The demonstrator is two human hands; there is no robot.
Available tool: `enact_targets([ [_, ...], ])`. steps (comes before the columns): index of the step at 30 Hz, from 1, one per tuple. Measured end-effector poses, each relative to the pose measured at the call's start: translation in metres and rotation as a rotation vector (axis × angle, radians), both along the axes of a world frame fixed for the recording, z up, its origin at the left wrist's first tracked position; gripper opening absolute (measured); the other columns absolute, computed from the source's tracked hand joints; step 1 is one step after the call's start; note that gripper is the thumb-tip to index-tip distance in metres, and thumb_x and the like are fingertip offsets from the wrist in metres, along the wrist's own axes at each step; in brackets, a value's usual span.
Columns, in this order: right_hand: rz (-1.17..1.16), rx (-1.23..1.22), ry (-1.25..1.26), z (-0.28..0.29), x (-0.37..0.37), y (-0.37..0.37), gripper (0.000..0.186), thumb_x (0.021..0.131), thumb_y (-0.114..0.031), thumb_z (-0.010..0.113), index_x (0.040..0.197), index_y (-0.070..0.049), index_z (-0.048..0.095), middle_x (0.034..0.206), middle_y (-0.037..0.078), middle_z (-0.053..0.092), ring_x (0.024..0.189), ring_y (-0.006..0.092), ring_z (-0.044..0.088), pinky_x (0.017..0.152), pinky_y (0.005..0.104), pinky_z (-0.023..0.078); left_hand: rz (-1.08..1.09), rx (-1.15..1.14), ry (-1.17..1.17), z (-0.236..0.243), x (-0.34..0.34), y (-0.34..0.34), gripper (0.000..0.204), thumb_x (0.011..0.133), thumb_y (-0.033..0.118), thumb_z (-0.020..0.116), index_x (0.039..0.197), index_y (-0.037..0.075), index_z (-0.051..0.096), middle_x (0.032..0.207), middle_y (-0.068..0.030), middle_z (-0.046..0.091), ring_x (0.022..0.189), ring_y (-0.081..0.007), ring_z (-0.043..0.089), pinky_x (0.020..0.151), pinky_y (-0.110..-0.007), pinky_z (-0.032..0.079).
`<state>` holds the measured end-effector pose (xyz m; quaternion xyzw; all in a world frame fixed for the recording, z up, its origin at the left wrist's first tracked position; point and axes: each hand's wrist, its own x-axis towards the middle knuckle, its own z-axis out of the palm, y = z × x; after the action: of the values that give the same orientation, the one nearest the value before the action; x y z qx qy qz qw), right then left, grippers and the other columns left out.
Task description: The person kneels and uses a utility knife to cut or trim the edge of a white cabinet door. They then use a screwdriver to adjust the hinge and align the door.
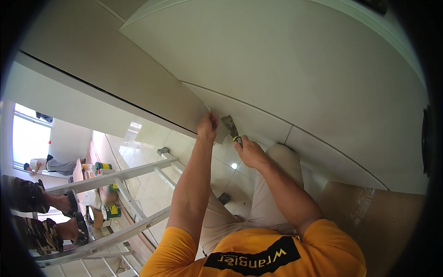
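My right hand (pixel 251 151) is closed round the handle of a putty knife (pixel 229 124). Its metal blade points up and to the left, close to the pale tiled wall (pixel 258 117). Beside the blade, my left hand (pixel 207 126) is at the wall's corner edge, its fingers bent together. Whatever lies between those fingers is hidden or too small to make out. Both forearms reach forward over my bent knees.
An aluminium ladder (pixel 147 220) stands at my left, with another person's legs in camouflage trousers (pixel 34 231) on it. Green and yellow buckets (pixel 110 212) sit beyond. Another person (pixel 60 165) is by the window. Brown board (pixel 383 221) covers the floor at right.
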<state>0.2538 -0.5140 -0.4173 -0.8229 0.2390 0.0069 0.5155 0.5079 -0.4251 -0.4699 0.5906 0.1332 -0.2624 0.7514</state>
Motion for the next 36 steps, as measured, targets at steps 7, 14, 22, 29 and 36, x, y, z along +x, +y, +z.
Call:
enact_targets([
  [7,0.000,0.031,-0.001,-0.003,0.001,0.000,0.053,0.114,-0.044,0.054,0.135,0.004,0.056,0.114,0.036,0.074,0.112,0.0554,0.071,0.097,0.0600,0.055,-0.472,0.461,-0.256,-0.039,-0.056,0.043,0.022,0.105,0.020,0.067,0.106,0.003,0.080,0.092,-0.0060,0.078,0.079,-0.0170,0.073,0.070,-0.035,0.060],
  [14,-0.014,-0.062,-0.065,-0.024,0.005,0.008,0.056,0.110,-0.040,0.060,0.147,-0.001,0.048,0.114,0.033,0.075,0.109,0.0537,0.073,0.095,0.0581,0.056,-1.019,0.971,-0.789,-0.056,-0.092,0.138,0.033,0.097,0.037,0.079,0.103,0.005,0.085,0.092,-0.0158,0.082,0.084,-0.0300,0.080,0.078,-0.043,0.063],
  [22,-0.142,-0.028,-0.051,-0.023,0.023,0.024,0.051,0.106,-0.027,0.065,0.151,-0.006,0.051,0.111,0.031,0.075,0.106,0.0522,0.073,0.093,0.0601,0.057,-0.553,1.200,-0.763,0.043,-0.114,0.241,0.038,0.098,0.041,0.081,0.097,0.003,0.082,0.093,-0.0199,0.081,0.090,-0.0427,0.077,0.084,-0.052,0.060],
  [29,-0.253,-0.146,-0.366,-0.035,0.096,0.113,0.059,0.114,-0.018,0.054,0.169,-0.003,0.035,0.144,0.036,0.059,0.131,0.0496,0.063,0.108,0.0545,0.054,-0.394,1.161,-0.943,0.067,-0.170,0.347,0.028,0.106,0.025,0.072,0.122,0.002,0.076,0.116,-0.0208,0.077,0.111,-0.0423,0.071,0.098,-0.051,0.056],
  [36,-0.405,-0.087,-0.519,-0.040,0.176,0.144,0.058,0.116,-0.012,0.049,0.169,0.001,0.031,0.147,0.036,0.055,0.130,0.0525,0.061,0.107,0.0554,0.053,-0.465,1.191,-1.139,0.048,-0.191,0.370,0.029,0.105,0.012,0.065,0.132,0.003,0.071,0.116,-0.0166,0.077,0.105,-0.0383,0.072,0.093,-0.049,0.058],
])
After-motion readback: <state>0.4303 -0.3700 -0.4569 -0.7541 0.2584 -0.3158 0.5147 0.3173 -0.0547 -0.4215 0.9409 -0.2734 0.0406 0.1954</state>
